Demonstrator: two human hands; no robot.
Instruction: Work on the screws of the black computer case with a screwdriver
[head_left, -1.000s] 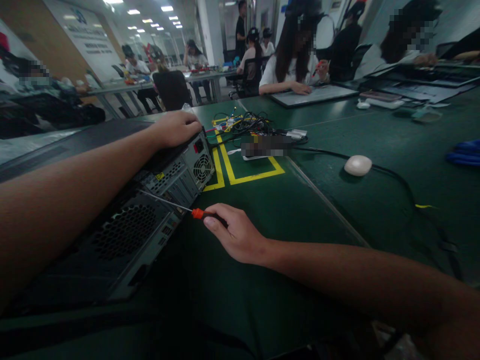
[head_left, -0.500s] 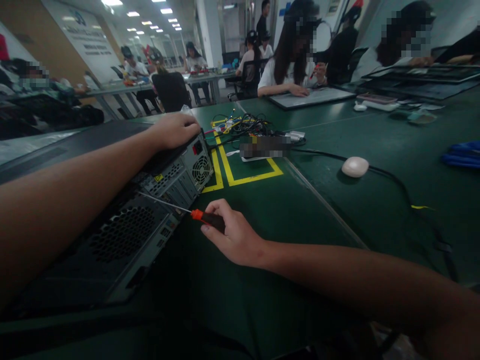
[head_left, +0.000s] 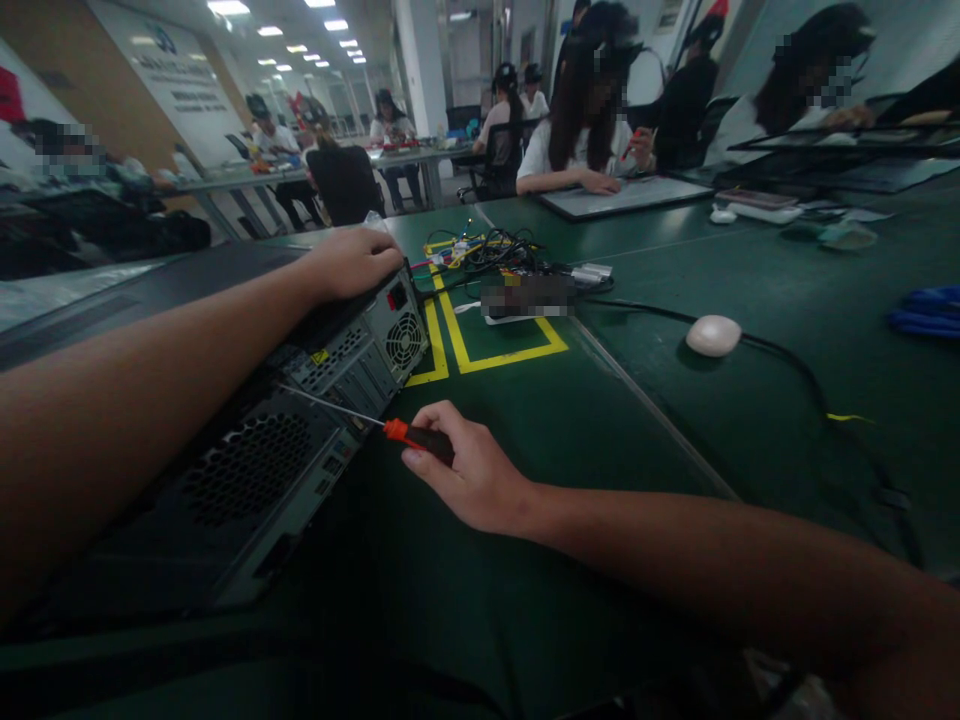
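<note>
A black computer case (head_left: 247, 440) lies on the left of the green table, its metal back panel with vents and ports turned toward me. My left hand (head_left: 358, 262) rests on the top of the case near its far corner, fingers laid out over the edge. In my right hand (head_left: 472, 465) is a screwdriver (head_left: 420, 438) with an orange and black handle, gripped between thumb and curled fingers. Its long thin shaft points left, and the tip meets the back panel near the expansion slots. Whether the tip sits in a screw is too small to tell.
Beyond the case lie a tangle of cables (head_left: 510, 250) and yellow tape markings (head_left: 510, 358). A pale mouse-shaped object (head_left: 713, 336) sits by a black cable (head_left: 802, 385) on the right. Across the table a person (head_left: 585, 120) works over a flat panel (head_left: 626, 196).
Almost nothing differs. The whole view has shifted very slightly, while both hands, the screwdriver and the case keep their places relative to one another.
</note>
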